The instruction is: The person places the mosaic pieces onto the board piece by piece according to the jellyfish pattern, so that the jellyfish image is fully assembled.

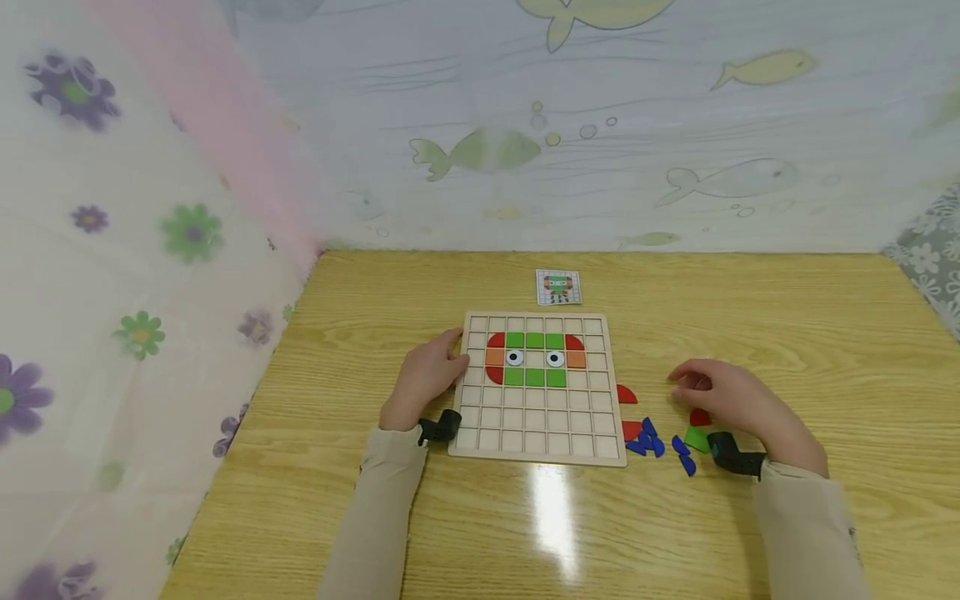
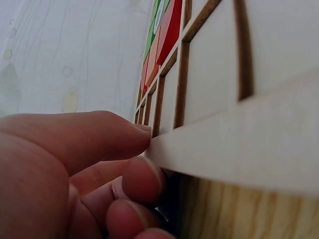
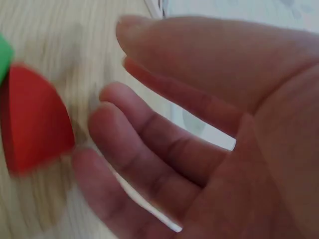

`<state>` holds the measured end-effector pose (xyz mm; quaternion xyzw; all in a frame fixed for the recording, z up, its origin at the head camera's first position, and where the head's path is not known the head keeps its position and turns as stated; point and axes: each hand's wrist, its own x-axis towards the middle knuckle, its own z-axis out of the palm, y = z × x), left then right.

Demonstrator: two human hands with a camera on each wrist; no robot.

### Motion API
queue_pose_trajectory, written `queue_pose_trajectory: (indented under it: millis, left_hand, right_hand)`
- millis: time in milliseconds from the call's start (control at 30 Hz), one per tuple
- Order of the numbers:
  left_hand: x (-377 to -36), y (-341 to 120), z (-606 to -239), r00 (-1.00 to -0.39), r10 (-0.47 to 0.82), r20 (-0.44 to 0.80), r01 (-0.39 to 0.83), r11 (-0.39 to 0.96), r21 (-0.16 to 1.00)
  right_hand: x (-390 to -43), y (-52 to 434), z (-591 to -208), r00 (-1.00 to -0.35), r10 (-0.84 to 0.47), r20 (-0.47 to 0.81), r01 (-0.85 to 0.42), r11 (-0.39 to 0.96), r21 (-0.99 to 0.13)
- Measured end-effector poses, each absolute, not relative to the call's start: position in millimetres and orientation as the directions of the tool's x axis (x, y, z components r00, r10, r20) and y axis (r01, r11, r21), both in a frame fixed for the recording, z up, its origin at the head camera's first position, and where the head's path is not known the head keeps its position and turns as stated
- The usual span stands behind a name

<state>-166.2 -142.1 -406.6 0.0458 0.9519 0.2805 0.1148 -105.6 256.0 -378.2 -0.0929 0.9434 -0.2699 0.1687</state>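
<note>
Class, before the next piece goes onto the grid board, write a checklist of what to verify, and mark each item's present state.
1. Left hand steadies the grid board at its left edge: ok.
2. Right hand holds a piece: not ok, fingers relaxed.
3. Red quarter piece within reach: ok, beside the fingers.
4. Pattern card in view: ok.
5. Which cell comes next: cannot tell.

right wrist view: blurred throughout, red quarter-round wooden piece [image 3: 35, 119] smeared, green piece [image 3: 4, 55] cut by left edge | left wrist view: pale wooden grid board [image 2: 239, 144] cut by top and right edges, lower fingers [image 2: 124, 219] cut by bottom edge | head view: small pattern card [image 1: 558, 287] too small to read
</note>
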Motion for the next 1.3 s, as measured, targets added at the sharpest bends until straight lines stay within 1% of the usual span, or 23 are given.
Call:
queue_pose_trajectory:
  millis: [133,333,433,533,733,867,1133,1300]
  left_hand:
    - [-167,-142,-408,-0.969,0.153,-0.196,0.020,0.835,0.549]
    - [-167,-143,-409,-0.968,0.150,-0.199,0.015,0.831,0.556]
    - [-167,-143,-409,-0.967,0.151,-0.204,0.012,0.830,0.557]
    - [-167,-143,-408,-0.966,0.149,-0.212,0.005,0.828,0.561]
    - [-167,-142,-407,-0.967,0.138,-0.216,-0.006,0.830,0.558]
    - [-166,-142,-407,-0.967,0.137,-0.214,-0.005,0.832,0.555]
    - [-167,-142,-408,-0.969,0.133,-0.209,-0.006,0.830,0.557]
    - [-167,-142,-408,-0.968,0.139,-0.210,-0.003,0.829,0.559]
  right_hand:
    - [-103,266,-378,-0.913,-0.293,-0.284,-0.093,0.827,-0.555]
    - [-99,281,-379,-0.879,-0.379,-0.289,-0.138,0.782,-0.607]
    - [-97,285,-380,-0.868,-0.394,-0.302,-0.123,0.760,-0.638]
    - [-97,285,-381,-0.863,-0.399,-0.310,-0.120,0.758,-0.641]
    - [-101,278,-383,-0.875,-0.367,-0.314,-0.122,0.797,-0.592]
    - [-103,276,-384,-0.886,-0.351,-0.304,-0.119,0.804,-0.583]
    - [-105,273,-386,-0.925,-0.291,-0.244,-0.123,0.837,-0.533]
    - [-106,262,-384,-0.941,-0.276,-0.198,-0.142,0.849,-0.509]
